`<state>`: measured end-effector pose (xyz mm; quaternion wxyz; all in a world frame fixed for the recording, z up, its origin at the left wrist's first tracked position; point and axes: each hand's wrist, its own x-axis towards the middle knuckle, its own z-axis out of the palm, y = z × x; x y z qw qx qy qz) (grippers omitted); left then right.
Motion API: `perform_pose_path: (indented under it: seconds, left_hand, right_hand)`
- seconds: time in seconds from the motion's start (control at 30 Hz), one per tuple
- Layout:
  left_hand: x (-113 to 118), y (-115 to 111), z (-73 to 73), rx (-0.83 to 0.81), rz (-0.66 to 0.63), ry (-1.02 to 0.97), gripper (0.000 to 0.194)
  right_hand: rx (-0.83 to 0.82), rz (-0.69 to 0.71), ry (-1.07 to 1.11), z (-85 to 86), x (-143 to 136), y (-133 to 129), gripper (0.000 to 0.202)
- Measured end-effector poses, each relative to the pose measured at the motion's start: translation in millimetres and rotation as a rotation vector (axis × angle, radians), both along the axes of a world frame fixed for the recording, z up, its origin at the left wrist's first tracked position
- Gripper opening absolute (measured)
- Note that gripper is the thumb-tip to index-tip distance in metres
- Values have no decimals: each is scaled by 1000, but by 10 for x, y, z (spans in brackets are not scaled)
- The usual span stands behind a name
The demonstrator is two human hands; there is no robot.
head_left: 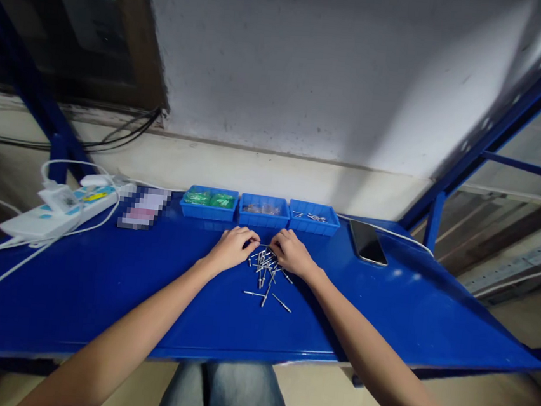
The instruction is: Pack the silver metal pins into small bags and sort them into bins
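Observation:
A loose pile of silver blind rivets (264, 265) lies on the blue tabletop, with a few strewn nearer the front edge. My left hand (235, 247) is at the pile's left side, its thumb and fingers pinched together. Across from it, my right hand (291, 251) is pinched at the right side. A thin blind rivet (264, 246) spans the small gap between my fingertips, and both hands appear to grip its ends. Behind the hands, the right blue bin (313, 226) contains several more rivets.
The middle blue bin (263, 219) holds small clear pieces; the left blue bin (208, 212) holds green packets. A phone (368, 243) lies on the right. At left are a white power strip (59, 213) with cables and a blurred-out card (144, 209). A wall stands behind.

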<state>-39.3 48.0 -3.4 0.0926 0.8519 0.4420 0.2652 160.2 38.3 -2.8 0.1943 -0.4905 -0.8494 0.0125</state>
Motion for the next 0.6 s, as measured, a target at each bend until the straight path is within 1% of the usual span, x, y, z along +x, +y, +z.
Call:
perform_pose_path:
  seconds: [0.07, 0.17, 0.27, 0.33, 0.4, 0.47, 0.6]
  left_hand:
    - [-4, -3, -1, 12, -13, 1, 14]
    - [-4, -7, 0, 25, -41, -30, 13]
    - [7, -16, 14, 54, -45, -101, 15]
    - [14, -28, 31, 89, -37, -123, 15]
    - [17, -43, 53, 125, -26, -126, 16]
    - [14, -58, 75, 147, 0, -134, 18]
    - [-10, -74, 111, 123, 21, -154, 20]
  right_hand:
    - [6, -35, 11, 6, -118, -89, 13]
    - [21, -127, 23, 19, -237, -165, 18]
    - [30, -214, 66, 48, -240, -174, 23]
    - [40, -234, 120, 77, -208, -170, 24]
    - [49, -203, 180, 105, -179, -173, 25]
    - [48, -131, 242, 125, -163, -184, 22]
    - [44, -16, 285, 141, -147, -205, 15]
